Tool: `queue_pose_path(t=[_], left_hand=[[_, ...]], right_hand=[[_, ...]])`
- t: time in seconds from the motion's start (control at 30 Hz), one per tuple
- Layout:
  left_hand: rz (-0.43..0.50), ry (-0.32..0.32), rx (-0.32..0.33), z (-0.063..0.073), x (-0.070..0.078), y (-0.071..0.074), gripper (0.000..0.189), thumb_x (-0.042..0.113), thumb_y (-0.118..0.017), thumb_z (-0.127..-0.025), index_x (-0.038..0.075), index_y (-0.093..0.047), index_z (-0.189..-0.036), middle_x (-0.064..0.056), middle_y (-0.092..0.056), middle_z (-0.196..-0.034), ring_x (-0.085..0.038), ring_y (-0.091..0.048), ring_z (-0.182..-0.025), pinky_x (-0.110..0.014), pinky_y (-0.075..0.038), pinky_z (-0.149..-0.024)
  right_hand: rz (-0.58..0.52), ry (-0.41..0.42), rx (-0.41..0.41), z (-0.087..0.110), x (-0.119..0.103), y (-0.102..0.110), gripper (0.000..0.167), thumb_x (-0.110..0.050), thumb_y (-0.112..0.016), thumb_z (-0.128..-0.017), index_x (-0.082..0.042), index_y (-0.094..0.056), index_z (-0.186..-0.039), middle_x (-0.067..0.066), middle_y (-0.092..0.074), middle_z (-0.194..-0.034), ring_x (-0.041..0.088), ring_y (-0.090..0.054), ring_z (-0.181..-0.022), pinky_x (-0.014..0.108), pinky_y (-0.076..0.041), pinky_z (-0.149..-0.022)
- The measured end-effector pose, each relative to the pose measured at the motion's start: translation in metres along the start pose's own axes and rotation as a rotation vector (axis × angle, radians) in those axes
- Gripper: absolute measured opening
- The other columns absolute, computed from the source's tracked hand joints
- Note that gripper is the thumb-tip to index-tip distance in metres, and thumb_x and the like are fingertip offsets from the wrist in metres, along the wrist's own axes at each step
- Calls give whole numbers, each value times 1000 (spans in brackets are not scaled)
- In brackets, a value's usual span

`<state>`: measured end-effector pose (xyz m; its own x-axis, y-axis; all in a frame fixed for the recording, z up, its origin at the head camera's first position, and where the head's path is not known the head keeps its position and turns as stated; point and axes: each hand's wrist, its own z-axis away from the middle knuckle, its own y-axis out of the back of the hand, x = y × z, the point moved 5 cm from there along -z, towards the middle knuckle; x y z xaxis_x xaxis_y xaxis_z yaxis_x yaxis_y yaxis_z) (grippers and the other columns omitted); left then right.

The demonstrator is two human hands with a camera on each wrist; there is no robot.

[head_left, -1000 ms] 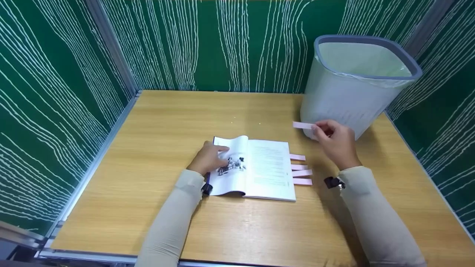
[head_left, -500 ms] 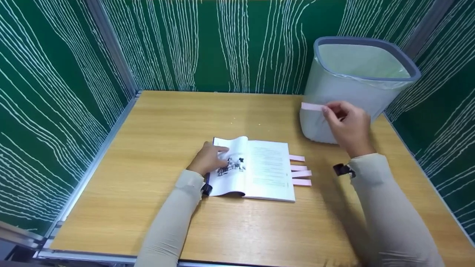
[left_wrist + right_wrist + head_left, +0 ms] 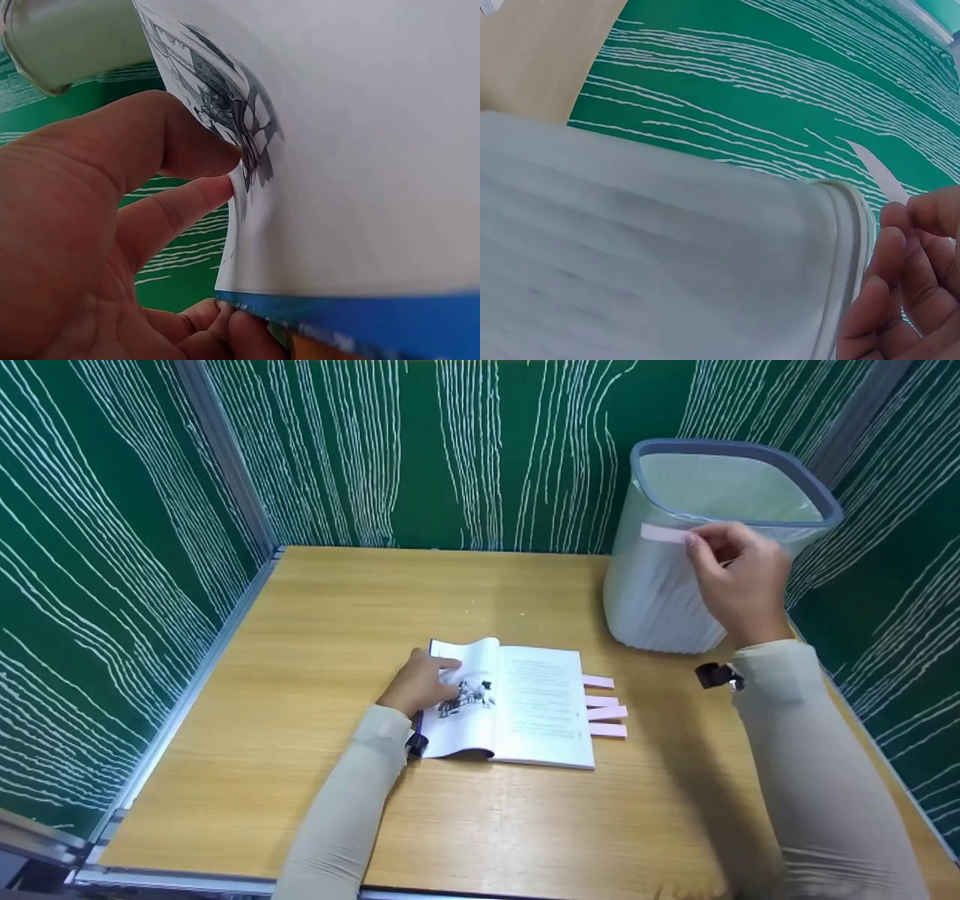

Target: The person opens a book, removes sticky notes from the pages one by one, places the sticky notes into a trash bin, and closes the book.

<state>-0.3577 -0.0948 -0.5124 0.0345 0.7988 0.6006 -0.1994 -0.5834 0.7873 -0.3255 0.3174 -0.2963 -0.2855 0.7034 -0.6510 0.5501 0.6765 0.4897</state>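
Note:
An open book (image 3: pixel 540 705) lies on the table, a black drawing on its left page and text on the right. My left hand (image 3: pixel 420 682) grips the left side of the book; in the left wrist view thumb (image 3: pixel 202 146) and a finger meet at the page edge, other fingers curl at the blue cover (image 3: pixel 375 322). Several pink sticky tabs (image 3: pixel 598 682) stick out from the right page edge. My right hand (image 3: pixel 746 585) pinches another pink sticky tab (image 3: pixel 664 533) by one end, raised in front of the waste bin (image 3: pixel 652 607), just below its rim.
The lined bin with its grey-blue rim (image 3: pixel 735 448) stands at the table's back right. Tiny light specks lie on the wooden table (image 3: pixel 337 622) behind the book. Green panels (image 3: pixel 420 450) with white lines enclose the back and sides.
My right hand has risen and moved right with the pink sticky tab, from beside the bin's lower part to near its rim. The left hand and book have stayed in place.

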Motion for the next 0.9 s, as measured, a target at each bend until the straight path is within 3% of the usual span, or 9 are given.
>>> queue_pose_path(t=[0.37, 0.7, 0.9], left_hand=[[4, 31, -2, 0, 1, 0, 59, 23, -83, -84, 29, -66, -140, -20, -43, -149, -29, -54, -117, -41, -52, -100], [2, 12, 0, 0, 1, 0, 59, 24, -83, -83, 28, -66, -140, -22, -42, -149, -29, -54, -116, -40, -52, -101], [-3, 4, -3, 2, 2, 1, 59, 24, -82, -84, 27, -66, -140, -23, -41, -149, -29, -57, -109, -38, -54, -91]], right_hand=[[-17, -56, 19, -18, -4, 15, 38, -51, -64, -98, -23, -76, -121, 4, -72, -112, 12, -60, -90, 15, -52, -84], [5, -70, 35, -28, -10, 29, 41, -53, -63, -97, -25, -75, -124, 3, -74, -117, 8, -61, -90, 15, -53, -89], [18, -74, 41, -35, -10, 34, 40, -52, -65, -97, -24, -76, -124, 3, -73, -116, 6, -59, -89, 13, -52, -86]])
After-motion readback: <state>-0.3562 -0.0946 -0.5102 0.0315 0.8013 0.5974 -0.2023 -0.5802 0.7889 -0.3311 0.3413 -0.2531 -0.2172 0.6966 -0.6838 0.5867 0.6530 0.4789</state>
